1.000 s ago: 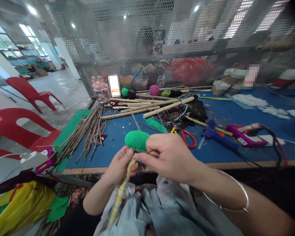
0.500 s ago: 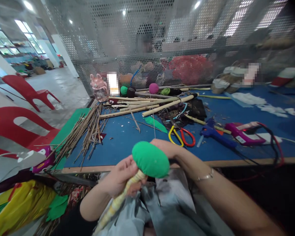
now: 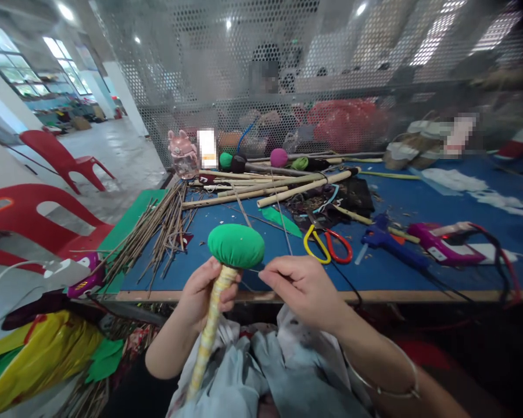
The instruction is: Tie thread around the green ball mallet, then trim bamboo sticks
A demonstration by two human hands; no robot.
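Drawing a thread (image 3: 253,270) out from under the green padded head (image 3: 236,245)

The head has been raised upright before the worktop (image 3: 209,223) edge, and the right hand (image 3: 303,284) has been brought out from behind it, which suggests a stitch being pulled through. The left hand (image 3: 204,293) is closed round the yellow-wrapped stick (image 3: 209,337) just below the head. The right hand's fingers are pinched shut on the thread.
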